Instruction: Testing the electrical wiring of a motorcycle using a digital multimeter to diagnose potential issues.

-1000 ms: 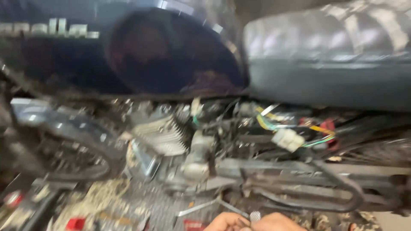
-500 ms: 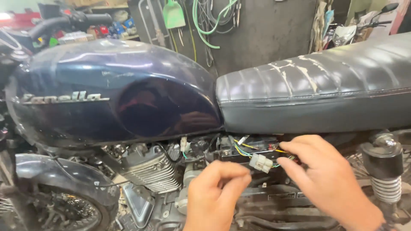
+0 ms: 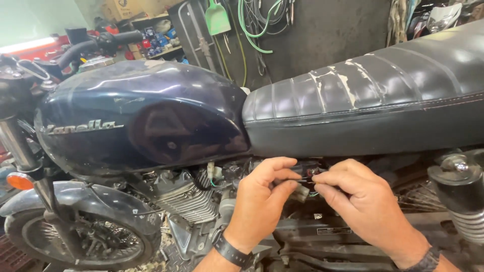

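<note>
Both grips were closed on the same small target: the left hand [image 3: 259, 204] pinched a pale plastic connector [image 3: 302, 192] between thumb and fingertips, while the right hand [image 3: 363, 204] nipped the thin wires [image 3: 308, 174] running into it from above. The connector sat just below the front edge of the black seat [image 3: 373, 108], behind the dark blue fuel tank [image 3: 141, 121] and above the finned engine cylinder [image 3: 189, 201]. Compared with half a second before, the hands had drawn closer together and the view had settled nearer the motorcycle frame; a second before, only fingertips showed at the bottom edge and the connector hung free among coloured wires. The change suggested that the work had passed from reaching to handling the plug itself. Whether the connector halves were joined or parted could not be told, since the fingers covered the joint. A front wheel [image 3: 75, 236] and rear shock spring [image 3: 466, 221] flanked the work area.
</note>
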